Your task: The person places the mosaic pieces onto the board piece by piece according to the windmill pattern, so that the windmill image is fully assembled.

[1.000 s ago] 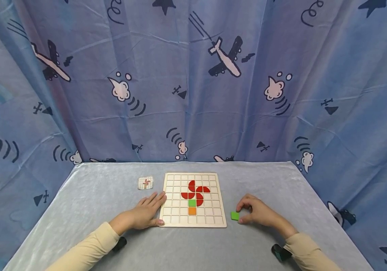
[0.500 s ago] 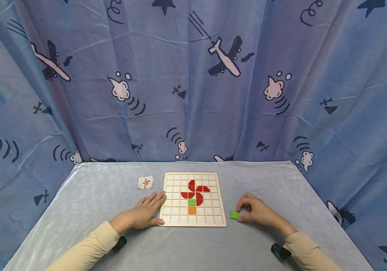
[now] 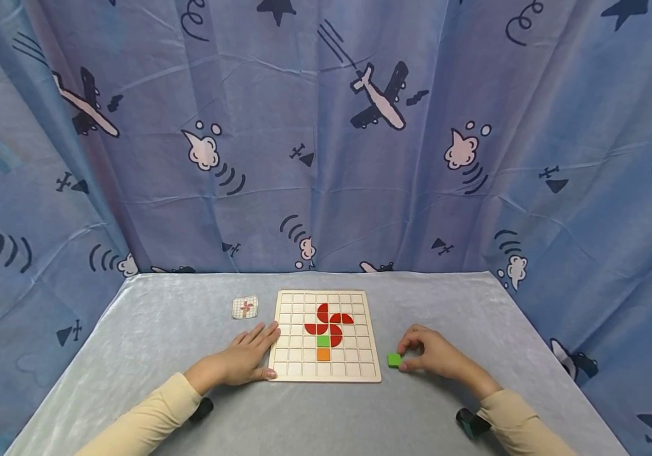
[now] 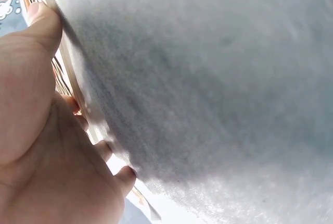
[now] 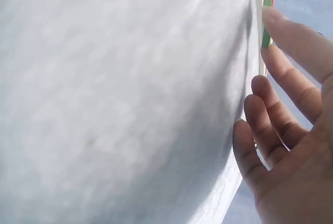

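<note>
To the right of the wooden grid board [image 3: 354, 361], my right hand [image 3: 436, 356] pinches a green square tile [image 3: 394, 360] between thumb and index finger. The right wrist view shows the same green tile [image 5: 267, 21] edge-on at the fingertips; the other fingers are loosely bent. My left hand [image 3: 242, 360] lies spread along the board's left side, its thumb and fingertips touching the edge. On the board, several red quarter-round pieces [image 3: 336, 335] form a pinwheel. Below them sit another green square [image 3: 323, 341] and an orange square [image 3: 323, 354].
A small card [image 3: 245, 307] printed with a grid and pinwheel lies left of the board. Grey cloth [image 3: 326, 418] covers the table. Behind it hangs a blue patterned curtain [image 3: 257, 158].
The green tile in my right hand has shifted very slightly left and away from me. My left hand and the board stay where they were.
</note>
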The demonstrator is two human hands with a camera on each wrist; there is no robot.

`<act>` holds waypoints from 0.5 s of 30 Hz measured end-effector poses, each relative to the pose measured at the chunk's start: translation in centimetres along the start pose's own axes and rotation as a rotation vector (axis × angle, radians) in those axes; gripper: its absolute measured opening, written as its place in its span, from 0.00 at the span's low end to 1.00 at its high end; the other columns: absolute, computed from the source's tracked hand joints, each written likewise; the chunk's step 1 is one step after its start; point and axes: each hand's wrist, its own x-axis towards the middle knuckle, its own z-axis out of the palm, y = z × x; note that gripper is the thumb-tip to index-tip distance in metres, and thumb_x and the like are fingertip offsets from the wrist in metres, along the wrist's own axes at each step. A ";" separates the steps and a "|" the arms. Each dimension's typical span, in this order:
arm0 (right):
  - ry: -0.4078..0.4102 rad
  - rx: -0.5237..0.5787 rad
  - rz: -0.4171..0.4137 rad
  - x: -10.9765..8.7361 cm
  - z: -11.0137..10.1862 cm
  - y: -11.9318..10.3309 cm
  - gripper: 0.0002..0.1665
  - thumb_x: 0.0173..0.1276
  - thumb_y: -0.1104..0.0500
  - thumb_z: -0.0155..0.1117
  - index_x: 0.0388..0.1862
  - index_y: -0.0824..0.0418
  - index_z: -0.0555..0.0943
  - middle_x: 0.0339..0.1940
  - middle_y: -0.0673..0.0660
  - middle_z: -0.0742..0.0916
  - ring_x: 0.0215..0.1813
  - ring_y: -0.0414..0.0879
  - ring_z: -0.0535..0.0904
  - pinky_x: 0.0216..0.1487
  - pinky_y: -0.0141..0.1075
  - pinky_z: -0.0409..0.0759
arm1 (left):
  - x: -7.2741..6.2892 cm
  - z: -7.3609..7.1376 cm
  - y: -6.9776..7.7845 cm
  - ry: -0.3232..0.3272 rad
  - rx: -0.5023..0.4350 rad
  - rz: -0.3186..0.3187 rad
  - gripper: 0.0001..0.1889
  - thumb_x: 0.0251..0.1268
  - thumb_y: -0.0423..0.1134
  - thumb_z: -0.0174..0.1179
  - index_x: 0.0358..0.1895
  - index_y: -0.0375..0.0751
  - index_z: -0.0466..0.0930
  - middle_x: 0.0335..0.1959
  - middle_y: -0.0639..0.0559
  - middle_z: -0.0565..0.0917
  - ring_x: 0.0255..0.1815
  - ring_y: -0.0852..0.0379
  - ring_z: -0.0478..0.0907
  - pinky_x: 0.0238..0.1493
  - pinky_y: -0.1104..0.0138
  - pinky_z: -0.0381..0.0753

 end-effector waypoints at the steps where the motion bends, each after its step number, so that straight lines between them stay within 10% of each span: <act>1: 0.007 -0.002 -0.002 0.1 0.0 -0.1 0.15 0.49 0.55 0.82 0.33 0.55 0.85 0.37 0.52 0.83 0.40 0.40 0.76 0.42 0.31 0.73 | 0.0 0.0 0.0 0.000 -0.002 0.001 0.46 0.69 0.58 0.56 0.79 0.33 0.47 0.82 0.38 0.47 0.82 0.34 0.44 0.74 0.37 0.51; 15: 0.023 0.005 -0.043 1.8 2.6 -2.7 0.15 0.50 0.55 0.81 0.35 0.55 0.85 0.36 0.51 0.84 0.36 0.40 0.74 0.38 0.30 0.73 | 0.1 0.1 -0.2 0.001 -0.016 0.007 0.46 0.69 0.58 0.56 0.79 0.34 0.47 0.82 0.38 0.47 0.82 0.33 0.44 0.74 0.36 0.50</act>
